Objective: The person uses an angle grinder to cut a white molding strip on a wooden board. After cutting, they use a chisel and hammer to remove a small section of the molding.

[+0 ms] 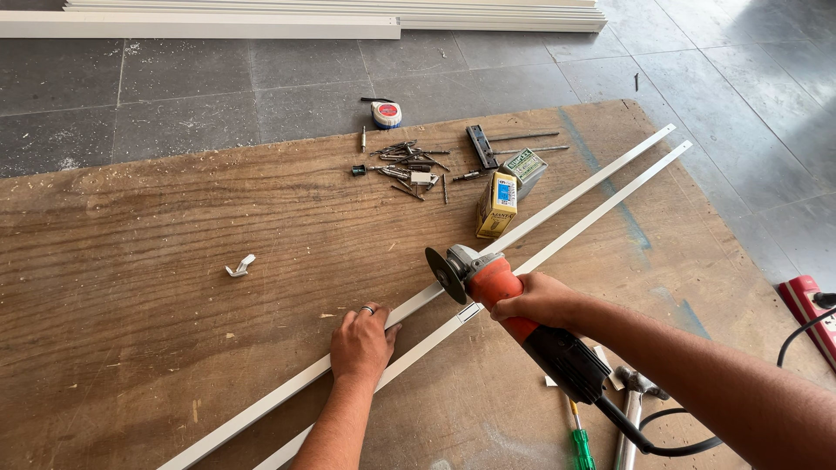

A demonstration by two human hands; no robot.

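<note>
- Nearest you: your left hand (361, 341), fingers together and pressed flat down on the near white strip (261, 409), ring on one finger, pinning it to the plywood board (131, 305).
- Left of that, a small white bracket (240, 265) lies alone on the board, well apart from everything.
- Two long white metal strips run side by side diagonally; the second strip (610, 202) sits just beside the first, both reaching the far right corner of the board.
- Your right hand (540, 300) is wrapped tight around the orange angle grinder (501, 292); its cutting disc (445, 275) is at or just above the pinned strip. Contact cannot be told.
- Risk: your left fingers are near the disc. If the disc grabs or the strip shifts, it could kick towards them.
- Risk: the strip is only hand-held, no clamp visible, so it may chatter or slide.
- Risk: the black cord (688, 446) loops by your right arm and could snag.
- Far side: tape measure (386, 113), loose screws and bits (409, 165), yellow box (497, 204).
- Right, near edge: green screwdriver (581, 446), hammer (634, 387), red power strip (814, 313) on the floor.
</note>
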